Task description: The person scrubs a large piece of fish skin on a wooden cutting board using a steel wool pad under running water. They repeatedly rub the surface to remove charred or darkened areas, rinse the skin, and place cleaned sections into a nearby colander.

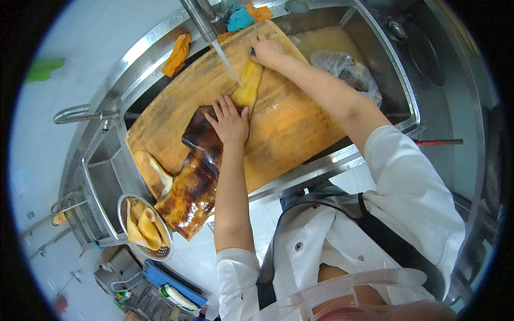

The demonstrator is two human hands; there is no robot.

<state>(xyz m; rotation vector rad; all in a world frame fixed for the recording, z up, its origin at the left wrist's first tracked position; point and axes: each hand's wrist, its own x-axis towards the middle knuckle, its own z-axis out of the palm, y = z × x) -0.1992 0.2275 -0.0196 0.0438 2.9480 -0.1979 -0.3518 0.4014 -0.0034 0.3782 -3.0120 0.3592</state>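
A long piece of animal skin (198,174), charred dark brown and wet, stretches across a wooden cutting board (297,115). Its far end is a cleaner yellow strip. My left hand (231,124) lies flat on the skin with fingers spread, where the dark part meets the yellow. Farther off, my right hand (269,52) is at the strip's far tip, fingers curled around a small dark, shiny object, mostly hidden. A stream of water runs from the tap (198,20) onto the yellow strip. The skin's near end hangs over the board's edge.
The board bridges a steel sink; cloudy water (326,43) and a plastic bag (348,72) are on the right. An orange cloth (176,55) and blue cloth (240,20) lie along the back. A colander (165,251) of yellow skin pieces stands near left, below another tap (88,115).
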